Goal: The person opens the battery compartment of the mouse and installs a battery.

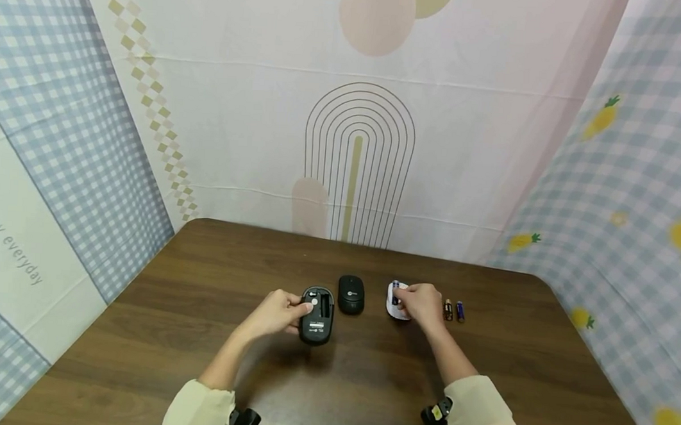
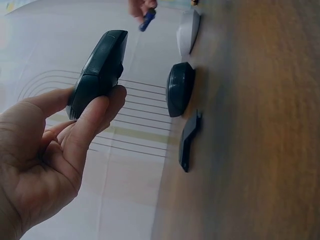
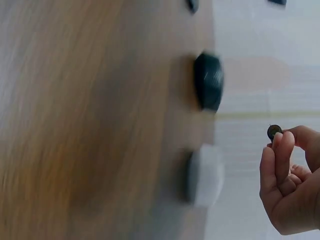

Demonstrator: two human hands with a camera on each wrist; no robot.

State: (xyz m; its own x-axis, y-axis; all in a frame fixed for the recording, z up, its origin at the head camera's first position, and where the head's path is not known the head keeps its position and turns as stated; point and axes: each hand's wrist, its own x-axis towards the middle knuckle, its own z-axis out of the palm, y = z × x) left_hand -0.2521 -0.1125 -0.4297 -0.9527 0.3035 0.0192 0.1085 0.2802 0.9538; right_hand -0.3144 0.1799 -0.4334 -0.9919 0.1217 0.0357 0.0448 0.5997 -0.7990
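Note:
My left hand (image 1: 275,313) grips a black computer mouse (image 1: 315,333) by its edge, raised above the table. Its underside faces up in the head view, showing an uncovered battery slot and a white label. My right hand (image 1: 422,303) pinches a dark blue battery (image 2: 147,20) between thumb and fingers. In the head view that battery overlaps a white mouse (image 1: 397,313) on the table, though the wrist views show it held up in the air. A second black mouse (image 1: 351,294) lies between the hands.
Two more batteries, one dark and gold (image 1: 448,310) and one blue (image 1: 460,312), lie right of the white mouse. A thin black cover-like piece (image 2: 189,142) rests on the table, seen in the left wrist view. Printed cloth (image 1: 252,124) hangs behind the table (image 1: 155,331).

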